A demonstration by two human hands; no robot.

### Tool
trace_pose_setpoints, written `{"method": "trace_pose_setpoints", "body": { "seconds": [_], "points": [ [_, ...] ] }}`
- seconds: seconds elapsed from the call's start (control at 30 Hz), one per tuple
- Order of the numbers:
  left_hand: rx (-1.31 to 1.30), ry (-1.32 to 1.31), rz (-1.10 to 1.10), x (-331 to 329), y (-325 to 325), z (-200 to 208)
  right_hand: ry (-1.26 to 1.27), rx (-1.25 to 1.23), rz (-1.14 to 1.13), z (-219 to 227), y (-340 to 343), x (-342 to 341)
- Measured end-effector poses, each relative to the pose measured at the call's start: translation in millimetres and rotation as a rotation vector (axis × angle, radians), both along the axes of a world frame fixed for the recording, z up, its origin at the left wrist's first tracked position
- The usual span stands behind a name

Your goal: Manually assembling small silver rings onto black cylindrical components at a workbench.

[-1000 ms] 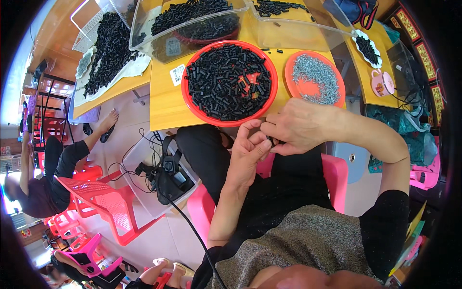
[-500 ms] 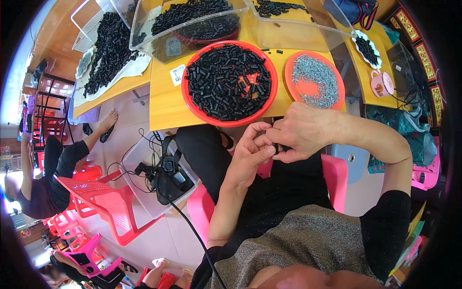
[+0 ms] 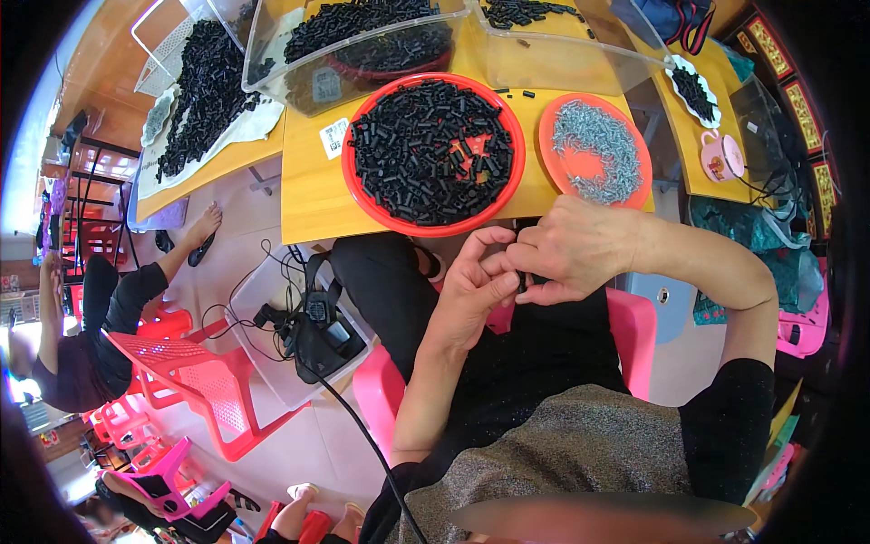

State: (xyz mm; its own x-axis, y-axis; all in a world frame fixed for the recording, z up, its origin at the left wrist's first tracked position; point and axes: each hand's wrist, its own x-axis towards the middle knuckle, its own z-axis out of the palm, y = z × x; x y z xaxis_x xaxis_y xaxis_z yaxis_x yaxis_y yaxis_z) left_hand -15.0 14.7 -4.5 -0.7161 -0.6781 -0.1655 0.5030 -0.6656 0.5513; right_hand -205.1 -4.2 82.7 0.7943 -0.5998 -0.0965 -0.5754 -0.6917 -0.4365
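Note:
Just past the table's near edge, my left hand (image 3: 467, 295) and my right hand (image 3: 569, 247) meet fingertip to fingertip. Both are closed on a small black plastic piece (image 3: 522, 282), mostly covered by the fingers. Beyond them stands a round red tray (image 3: 518, 168) heaped with short black cylindrical pieces (image 3: 426, 150), its red bottom showing through in one spot. To its right, past my right hand, an orange-red plate (image 3: 580, 165) bears many small silvery metal pieces (image 3: 603, 136) that look like screws.
Clear plastic bins (image 3: 353, 77) with more black pieces stand at the back of the yellow table (image 3: 313, 199). A side table at left carries a black heap (image 3: 204, 100). At right are a white dish (image 3: 693, 91) and pink mug (image 3: 720, 156). Another person (image 3: 82, 363) sits at left.
My fingers have shifted very slightly around the small black piece. Both hands stay together in nearly the same place, and the tray and plate have not visibly changed.

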Motion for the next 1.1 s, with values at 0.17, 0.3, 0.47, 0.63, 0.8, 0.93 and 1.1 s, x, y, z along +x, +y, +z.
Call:
{"method": "trace_pose_setpoints", "body": {
  "seconds": [0.17, 0.3, 0.47, 0.63, 0.8, 0.93, 1.1],
  "points": [
    [-0.003, -0.069, 0.013, -0.9, 0.4, 4.5, 0.016, -0.015, 0.007, 0.2, -1.2, 0.3],
    [-0.029, -0.071, 0.004, -1.8, 1.0, 5.0, -0.115, -0.018, -0.011, -3.4, -0.3, 1.0],
    [-0.187, -0.056, 0.062, -5.8, 4.7, 0.2, -0.177, -0.040, -0.022, -9.4, -0.3, 3.5],
    [-0.241, -0.068, 0.096, -8.8, 5.4, 5.4, -0.228, -0.045, -0.011, -22.7, 3.4, 0.6],
    [-0.224, -0.097, 0.117, -10.2, 5.9, -3.9, -0.341, -0.134, -0.107, -20.6, 0.8, -6.2],
    [-0.277, -0.137, 0.229, -8.2, 3.3, -2.3, -0.407, -0.497, -0.463, 15.6, -53.1, -40.1],
    [-0.167, -0.150, 0.217, -7.1, -1.0, -5.1, -0.024, -1.175, -0.656, 38.2, -112.2, -65.5]
  ]
}}
